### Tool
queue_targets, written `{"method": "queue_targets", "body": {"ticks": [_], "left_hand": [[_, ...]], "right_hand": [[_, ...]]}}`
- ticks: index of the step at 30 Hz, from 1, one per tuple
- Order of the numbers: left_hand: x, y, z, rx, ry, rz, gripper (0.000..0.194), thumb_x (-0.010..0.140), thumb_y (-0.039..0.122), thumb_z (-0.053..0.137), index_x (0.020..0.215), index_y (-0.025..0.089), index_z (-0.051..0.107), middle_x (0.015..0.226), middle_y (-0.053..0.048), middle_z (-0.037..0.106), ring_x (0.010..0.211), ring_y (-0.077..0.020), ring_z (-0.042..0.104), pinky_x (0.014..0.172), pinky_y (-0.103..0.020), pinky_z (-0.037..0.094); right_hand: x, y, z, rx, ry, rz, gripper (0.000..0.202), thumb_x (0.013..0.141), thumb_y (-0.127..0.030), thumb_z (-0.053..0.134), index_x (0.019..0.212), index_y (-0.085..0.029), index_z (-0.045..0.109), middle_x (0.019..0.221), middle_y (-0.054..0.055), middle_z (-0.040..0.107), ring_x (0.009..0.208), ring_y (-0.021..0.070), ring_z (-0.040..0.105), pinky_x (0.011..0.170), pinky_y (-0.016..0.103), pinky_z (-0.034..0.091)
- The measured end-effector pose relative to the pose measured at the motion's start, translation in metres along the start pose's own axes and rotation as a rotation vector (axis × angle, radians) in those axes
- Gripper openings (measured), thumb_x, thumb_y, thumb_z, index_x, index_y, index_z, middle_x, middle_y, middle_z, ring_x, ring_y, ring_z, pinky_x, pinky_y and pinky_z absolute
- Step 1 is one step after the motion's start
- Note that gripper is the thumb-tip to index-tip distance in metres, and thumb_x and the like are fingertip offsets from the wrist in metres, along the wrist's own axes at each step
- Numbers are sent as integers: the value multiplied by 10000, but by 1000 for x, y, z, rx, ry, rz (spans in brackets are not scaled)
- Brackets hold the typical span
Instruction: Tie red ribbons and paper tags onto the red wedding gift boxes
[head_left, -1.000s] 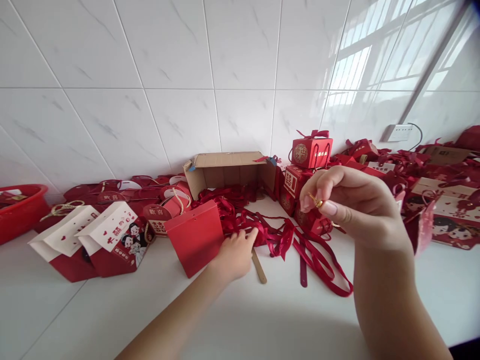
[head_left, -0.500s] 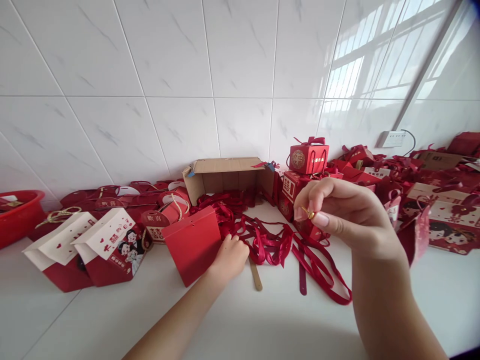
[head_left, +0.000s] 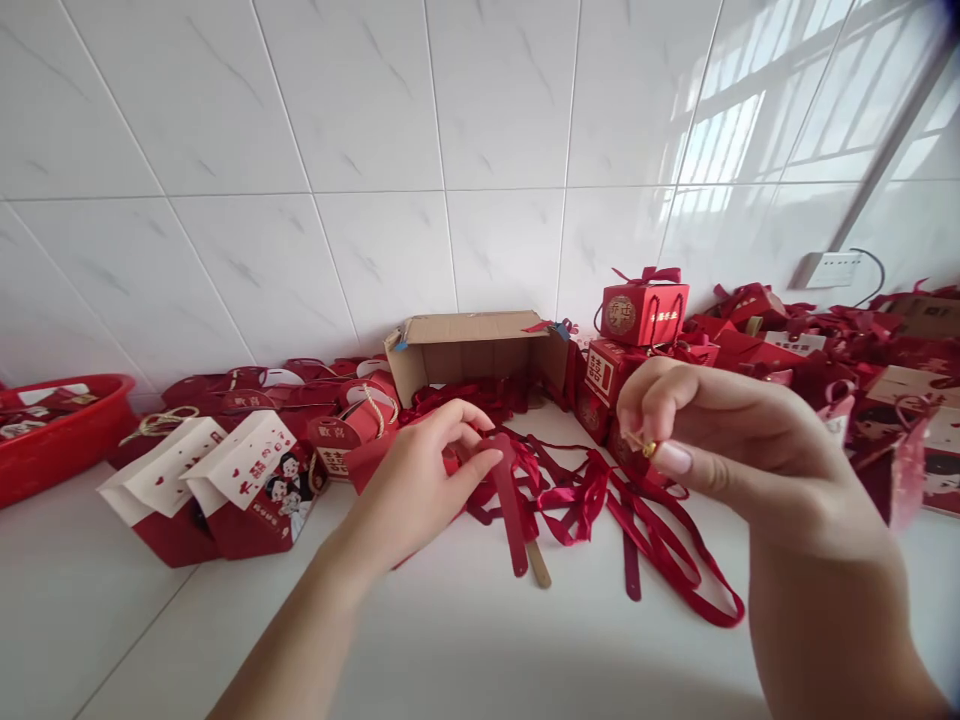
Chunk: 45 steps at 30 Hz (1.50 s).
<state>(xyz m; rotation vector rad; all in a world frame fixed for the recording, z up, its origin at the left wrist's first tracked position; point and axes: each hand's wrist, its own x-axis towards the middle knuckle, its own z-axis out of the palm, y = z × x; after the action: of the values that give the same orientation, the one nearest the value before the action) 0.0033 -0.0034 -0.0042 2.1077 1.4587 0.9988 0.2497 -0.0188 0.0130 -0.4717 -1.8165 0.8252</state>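
Observation:
My left hand (head_left: 420, 470) is closed, pinching a red strap (head_left: 512, 525) with a small hole near its lower end; the strap hangs down over the table. Behind that hand a plain red box (head_left: 365, 460) is mostly hidden. My right hand (head_left: 720, 460), raised at the right, grips a small gold metal fastener (head_left: 649, 449) between thumb and fingertips. Tangled red ribbons (head_left: 574, 500) lie between and beyond the hands. A tan strap (head_left: 538, 567) pokes out beside the held one, and a dark red strap (head_left: 632, 572) lies farther right.
An open cardboard box (head_left: 472, 326) stands on its side against the tiled wall, ribbons spilling out. Two red and white gift boxes (head_left: 251, 490) stand at left, near a red basin (head_left: 67, 440). Stacked red boxes (head_left: 645, 312) and a large pile (head_left: 795, 350) occupy the right.
My left hand has come up from the ribbons with a red strap in its fingers. The red box is now largely covered by that hand. My right hand still holds the gold fastener.

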Motion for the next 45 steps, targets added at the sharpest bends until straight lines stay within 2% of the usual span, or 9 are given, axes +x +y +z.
{"method": "queue_targets", "body": {"ticks": [4, 6, 11, 18, 25, 36, 40, 42, 45], "left_hand": [[-6, 10, -4, -181, 4, 89, 119, 838, 346, 657, 886, 251, 708, 851, 3, 752, 794, -173, 713, 681, -239, 578], [-10, 13, -3, -212, 60, 121, 128, 856, 328, 642, 912, 267, 739, 850, 7, 764, 777, -161, 719, 664, -215, 582], [-18, 16, 0, -109, 285, 184, 114, 850, 289, 659, 918, 290, 750, 866, 38, 772, 777, -133, 720, 693, -174, 574], [-14, 15, 2, -137, 331, 184, 108, 854, 275, 657, 923, 256, 737, 849, 25, 769, 780, -124, 721, 714, -164, 577], [-16, 18, 8, -165, 370, 213, 34, 853, 243, 648, 860, 216, 669, 797, 26, 749, 745, -103, 710, 697, -142, 562], [-21, 21, 13, -125, 416, 269, 58, 876, 225, 607, 834, 192, 627, 745, 15, 722, 670, -96, 682, 636, -155, 546], [-22, 24, 16, -140, 393, 308, 56, 885, 237, 600, 847, 203, 623, 756, 11, 721, 687, -115, 686, 629, -181, 546], [-21, 23, 10, -118, 330, 301, 90, 895, 278, 587, 845, 217, 630, 761, 6, 716, 694, -132, 682, 625, -205, 543], [-19, 11, -15, -23, 275, 220, 167, 905, 385, 552, 887, 240, 635, 851, -26, 721, 795, -182, 687, 687, -267, 547]], "right_hand": [[5, 2, 12, -35, -141, 120, 89, 890, -225, 610, 806, -215, 583, 848, 19, 533, 777, 140, 524, 680, 263, 458], [7, 5, 19, -63, -189, 152, 101, 896, -233, 602, 799, -209, 584, 863, 21, 543, 793, 142, 534, 719, 272, 461], [11, 12, 32, -87, -187, 209, 119, 887, -269, 611, 789, -204, 601, 924, 28, 540, 791, 135, 525, 711, 268, 465], [14, 21, 35, 172, -233, 279, 118, 890, -254, 605, 806, -176, 577, 1063, 49, 532, 767, 103, 520, 637, 231, 451], [15, 28, 43, 122, -106, 298, 162, 877, -313, 631, 798, -188, 564, 968, 22, 555, 745, 108, 500, 628, 241, 422], [14, 27, 54, -82, 42, 201, 144, 869, -295, 622, 773, -187, 610, 1024, 56, 598, 928, 178, 588, 799, 309, 482], [13, 34, 61, 55, 102, 207, 168, 854, -314, 647, 870, -208, 519, 933, 46, 620, 859, 172, 614, 730, 307, 519], [13, 37, 62, 115, 101, 248, 218, 850, -327, 653, 946, -217, 491, 883, 34, 627, 798, 160, 623, 677, 292, 527], [14, 39, 60, 56, 120, 257, 211, 847, -338, 654, 964, -198, 548, 829, 35, 634, 765, 158, 628, 652, 279, 527]]}}
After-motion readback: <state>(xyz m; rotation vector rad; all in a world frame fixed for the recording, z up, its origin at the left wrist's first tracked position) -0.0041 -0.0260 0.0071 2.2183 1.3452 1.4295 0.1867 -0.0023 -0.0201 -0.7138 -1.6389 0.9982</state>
